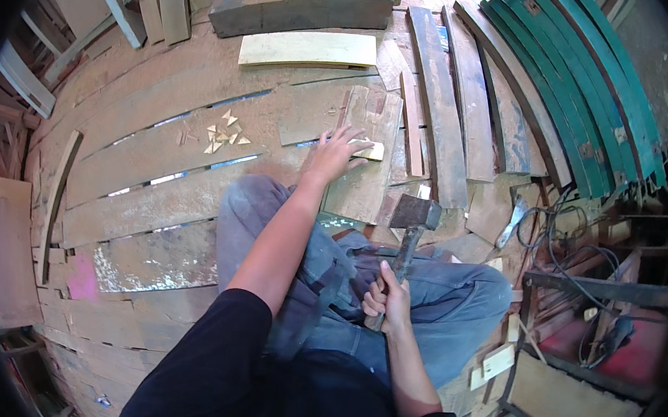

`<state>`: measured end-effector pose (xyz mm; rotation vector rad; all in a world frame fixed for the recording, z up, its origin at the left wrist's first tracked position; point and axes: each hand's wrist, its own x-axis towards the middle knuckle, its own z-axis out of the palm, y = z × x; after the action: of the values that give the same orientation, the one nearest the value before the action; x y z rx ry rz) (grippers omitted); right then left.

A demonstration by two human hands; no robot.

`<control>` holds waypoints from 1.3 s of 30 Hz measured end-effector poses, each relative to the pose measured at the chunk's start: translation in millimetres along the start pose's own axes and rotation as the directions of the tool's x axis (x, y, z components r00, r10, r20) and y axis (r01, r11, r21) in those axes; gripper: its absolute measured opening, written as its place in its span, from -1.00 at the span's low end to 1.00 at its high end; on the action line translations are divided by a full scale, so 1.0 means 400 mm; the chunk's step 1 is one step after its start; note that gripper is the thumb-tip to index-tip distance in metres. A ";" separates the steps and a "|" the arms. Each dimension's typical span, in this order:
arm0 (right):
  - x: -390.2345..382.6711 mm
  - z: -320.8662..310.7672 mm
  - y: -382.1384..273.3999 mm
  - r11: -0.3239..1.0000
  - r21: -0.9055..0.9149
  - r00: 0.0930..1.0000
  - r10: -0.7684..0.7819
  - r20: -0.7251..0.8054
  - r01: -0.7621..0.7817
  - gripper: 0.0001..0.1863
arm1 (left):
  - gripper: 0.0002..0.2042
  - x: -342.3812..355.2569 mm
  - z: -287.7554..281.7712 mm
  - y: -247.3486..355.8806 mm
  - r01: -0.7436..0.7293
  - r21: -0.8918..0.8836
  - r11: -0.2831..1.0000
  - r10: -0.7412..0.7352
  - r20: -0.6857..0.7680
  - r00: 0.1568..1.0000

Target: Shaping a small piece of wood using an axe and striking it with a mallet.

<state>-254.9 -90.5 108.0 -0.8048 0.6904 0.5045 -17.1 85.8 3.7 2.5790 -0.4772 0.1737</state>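
My right hand is closed around the handle of a hammer. Its dark, blocky head points up and away from me, over my crossed legs. In front of me a worn wooden board lies on the plank floor. On that board my left hand grips a small pale wood piece with thumb and fingers, partly covering it. To the left of this hand, several small pale wooden triangles are scattered in a loose pile.
Beyond the board lie a pale wood block and a thick dark beam. Long planks and green-painted boards line the right. Nearby are a hatchet-like tool, tangled black cable and a wooden frame. A narrow strip lies left.
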 end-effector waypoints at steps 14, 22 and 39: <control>0.129 0.067 -0.120 0.907 -0.367 0.971 -0.237 -0.038 0.207 -0.56 | -0.76 -0.033 -0.003 0.019 -0.011 -0.070 0.997 0.018 0.094 0.995; 0.271 0.074 -0.161 0.901 -0.406 0.988 -0.153 0.037 0.154 -0.60 | -0.74 -0.028 0.013 0.006 -0.011 -0.040 0.999 0.009 -0.037 0.999; 0.306 0.057 -0.188 0.957 -0.286 0.995 0.078 0.055 -0.059 -0.65 | -0.74 -0.017 0.029 -0.005 0.014 -0.123 0.992 -0.017 -0.025 1.000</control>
<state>-115.9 -99.3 66.8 -1.0311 0.5936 0.7005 -22.3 83.4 -8.7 2.4571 -0.4438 0.1665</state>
